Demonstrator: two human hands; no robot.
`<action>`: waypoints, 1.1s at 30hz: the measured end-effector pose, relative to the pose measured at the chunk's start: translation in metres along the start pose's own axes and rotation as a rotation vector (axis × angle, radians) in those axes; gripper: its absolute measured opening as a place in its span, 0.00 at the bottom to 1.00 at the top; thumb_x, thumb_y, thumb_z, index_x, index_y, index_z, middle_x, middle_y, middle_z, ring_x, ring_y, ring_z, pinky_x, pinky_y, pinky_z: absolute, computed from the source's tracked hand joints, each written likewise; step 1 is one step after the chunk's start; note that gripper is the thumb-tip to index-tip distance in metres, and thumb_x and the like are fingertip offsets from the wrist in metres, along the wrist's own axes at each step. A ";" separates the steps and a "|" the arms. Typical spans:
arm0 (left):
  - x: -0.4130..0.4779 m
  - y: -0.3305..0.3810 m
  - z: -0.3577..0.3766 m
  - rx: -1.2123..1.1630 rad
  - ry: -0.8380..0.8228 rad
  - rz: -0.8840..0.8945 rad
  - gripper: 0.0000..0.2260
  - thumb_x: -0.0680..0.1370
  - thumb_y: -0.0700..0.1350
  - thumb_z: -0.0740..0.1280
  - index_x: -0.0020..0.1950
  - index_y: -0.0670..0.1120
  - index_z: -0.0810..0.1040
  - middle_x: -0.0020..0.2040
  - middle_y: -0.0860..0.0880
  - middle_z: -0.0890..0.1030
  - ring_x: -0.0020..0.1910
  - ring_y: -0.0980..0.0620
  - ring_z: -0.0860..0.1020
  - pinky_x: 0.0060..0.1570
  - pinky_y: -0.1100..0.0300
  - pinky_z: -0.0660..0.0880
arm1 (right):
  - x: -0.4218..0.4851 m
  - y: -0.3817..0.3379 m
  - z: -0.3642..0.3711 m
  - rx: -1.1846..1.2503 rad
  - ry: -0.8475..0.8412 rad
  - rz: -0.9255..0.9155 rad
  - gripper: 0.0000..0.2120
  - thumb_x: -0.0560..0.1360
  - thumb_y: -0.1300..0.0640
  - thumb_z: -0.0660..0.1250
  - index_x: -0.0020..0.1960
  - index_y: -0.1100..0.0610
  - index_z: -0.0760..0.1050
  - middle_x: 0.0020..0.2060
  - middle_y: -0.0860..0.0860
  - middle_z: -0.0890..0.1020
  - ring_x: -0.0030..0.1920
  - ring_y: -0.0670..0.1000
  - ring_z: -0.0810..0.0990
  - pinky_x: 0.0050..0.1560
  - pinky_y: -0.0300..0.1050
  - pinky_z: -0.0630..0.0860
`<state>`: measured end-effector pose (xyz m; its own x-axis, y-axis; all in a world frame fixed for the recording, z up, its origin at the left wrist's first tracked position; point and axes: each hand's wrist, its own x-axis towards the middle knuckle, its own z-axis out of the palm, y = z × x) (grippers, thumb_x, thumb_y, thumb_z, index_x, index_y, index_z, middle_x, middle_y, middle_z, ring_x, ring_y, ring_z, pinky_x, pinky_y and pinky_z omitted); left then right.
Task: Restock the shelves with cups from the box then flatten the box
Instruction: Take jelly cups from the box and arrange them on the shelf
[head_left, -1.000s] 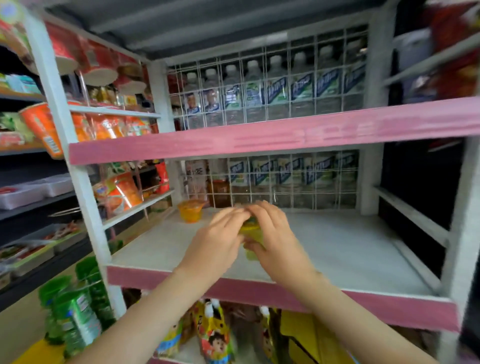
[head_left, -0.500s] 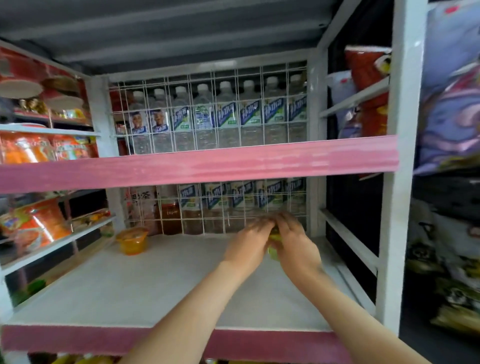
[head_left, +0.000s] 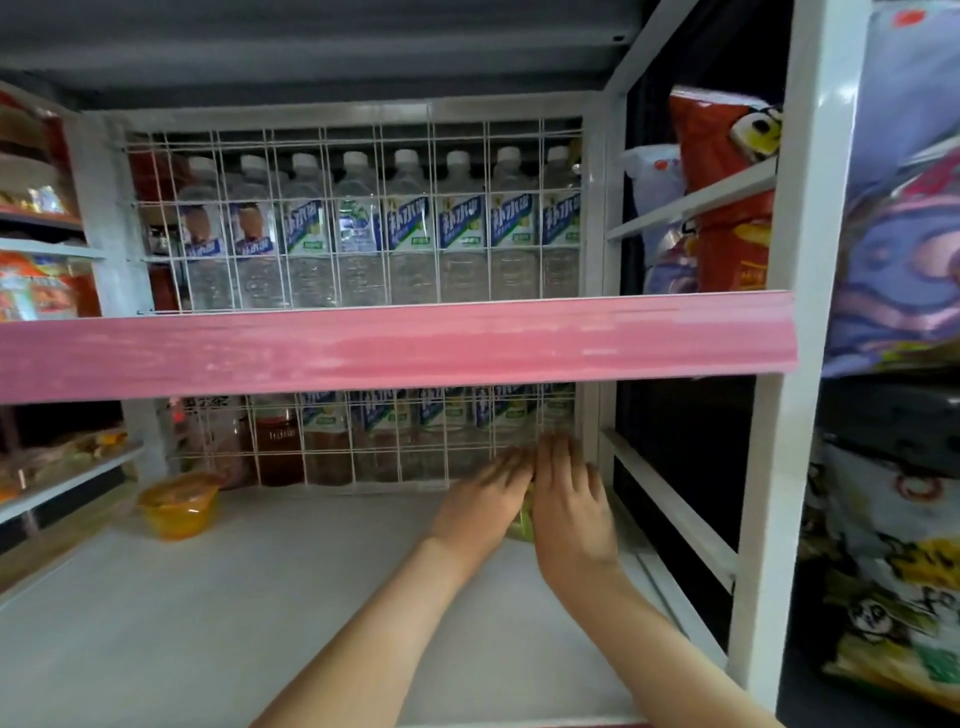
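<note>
With the small translucent green cup (head_left: 522, 517) pressed between the near-straight fingers of our left hand (head_left: 483, 499) and right hand (head_left: 569, 501), we seat it flat at the white shelf board's (head_left: 260, 597) rear right, just before the white wire grid (head_left: 363, 460)

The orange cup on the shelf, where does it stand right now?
In the head view, the orange cup stands at the back left corner of the white shelf, just in front of the wire grid.
</note>
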<state>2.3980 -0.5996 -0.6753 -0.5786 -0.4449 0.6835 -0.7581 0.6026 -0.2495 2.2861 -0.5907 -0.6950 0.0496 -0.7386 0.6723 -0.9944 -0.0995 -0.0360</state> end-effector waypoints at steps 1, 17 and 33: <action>0.002 -0.001 -0.002 0.016 -0.017 -0.004 0.15 0.64 0.36 0.64 0.48 0.40 0.84 0.47 0.46 0.84 0.45 0.51 0.83 0.34 0.64 0.79 | 0.001 0.000 0.000 -0.010 -0.010 -0.007 0.32 0.52 0.67 0.78 0.56 0.68 0.78 0.48 0.62 0.81 0.49 0.60 0.82 0.45 0.51 0.80; 0.001 0.002 -0.014 -0.053 -0.246 -0.405 0.27 0.79 0.40 0.60 0.76 0.45 0.54 0.76 0.45 0.58 0.70 0.44 0.66 0.58 0.53 0.72 | 0.007 -0.005 -0.016 0.066 -0.076 0.040 0.33 0.68 0.66 0.70 0.70 0.66 0.64 0.67 0.63 0.68 0.69 0.62 0.67 0.66 0.55 0.67; -0.393 0.027 -0.278 0.220 -0.357 -0.717 0.17 0.77 0.49 0.60 0.64 0.45 0.74 0.59 0.48 0.79 0.58 0.51 0.74 0.60 0.59 0.69 | -0.221 -0.278 -0.081 0.753 -0.037 -0.849 0.28 0.62 0.65 0.72 0.62 0.67 0.73 0.56 0.61 0.78 0.59 0.58 0.72 0.63 0.46 0.64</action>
<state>2.6879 -0.2243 -0.7599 0.0351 -0.8775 0.4783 -0.9994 -0.0345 0.0100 2.5436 -0.3459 -0.7743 0.6958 -0.2595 0.6697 -0.3298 -0.9438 -0.0231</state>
